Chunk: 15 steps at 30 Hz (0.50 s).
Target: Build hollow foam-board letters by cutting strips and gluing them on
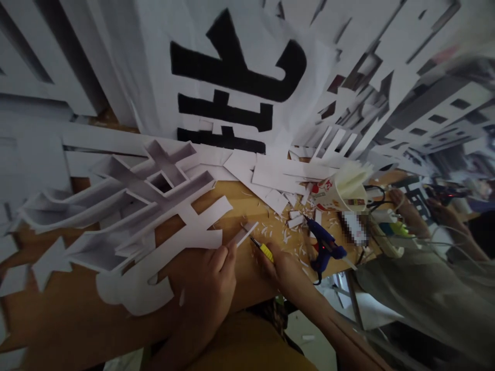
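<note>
My left hand (221,268) pinches a small white strip of foam board (246,234) just above the table. Closed round a yellow utility knife (266,252), my right hand (279,266) keeps the dark tip close to the strip's edge; whether they touch I cannot tell. Left of my hands lies a flat white cut-out letter shape (189,221). Beyond it stands a hollow white letter form (154,190) with raised walls. To the right of the knife, a blue glue gun (325,245) rests on the table with a small red light lit.
White offcuts (286,234) litter the wooden table (247,278). A paper cup (340,193) holding pale sticks stands at the right. Behind is a white sheet with black lettering (240,67). Another person's hands (444,216) are at work farther right, among cables.
</note>
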Available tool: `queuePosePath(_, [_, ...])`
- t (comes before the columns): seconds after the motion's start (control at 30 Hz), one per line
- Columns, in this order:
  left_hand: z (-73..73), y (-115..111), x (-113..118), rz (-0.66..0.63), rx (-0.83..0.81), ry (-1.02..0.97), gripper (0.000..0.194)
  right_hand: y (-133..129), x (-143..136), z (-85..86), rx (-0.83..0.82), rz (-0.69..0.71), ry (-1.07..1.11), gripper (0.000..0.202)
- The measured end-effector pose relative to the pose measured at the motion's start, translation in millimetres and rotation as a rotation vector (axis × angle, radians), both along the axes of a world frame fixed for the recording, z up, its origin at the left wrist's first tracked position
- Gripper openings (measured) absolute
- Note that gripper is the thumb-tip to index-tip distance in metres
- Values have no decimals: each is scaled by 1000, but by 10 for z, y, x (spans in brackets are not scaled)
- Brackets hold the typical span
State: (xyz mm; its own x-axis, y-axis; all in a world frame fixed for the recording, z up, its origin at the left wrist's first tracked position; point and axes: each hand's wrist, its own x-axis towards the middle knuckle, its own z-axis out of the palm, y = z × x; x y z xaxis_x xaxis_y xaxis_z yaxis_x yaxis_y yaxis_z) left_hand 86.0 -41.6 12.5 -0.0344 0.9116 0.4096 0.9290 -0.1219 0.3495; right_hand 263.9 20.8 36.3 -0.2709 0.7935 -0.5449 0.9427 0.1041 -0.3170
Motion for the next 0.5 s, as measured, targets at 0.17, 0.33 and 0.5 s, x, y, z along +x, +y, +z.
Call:
queuePosePath(0.17, [-34, -17, 0, -14, -16, -6, 21, 25, -26, -39, -33, 22, -107, 26])
queuePosePath(0.33, [-39, -2, -31, 6, -28, -19, 22, 72, -63, -22, -34, 69, -161, 30])
queuePosePath(0.5, [-42, -2, -19, 33, -33, -34, 26, 113, -113, 46, -59, 77, -219, 40])
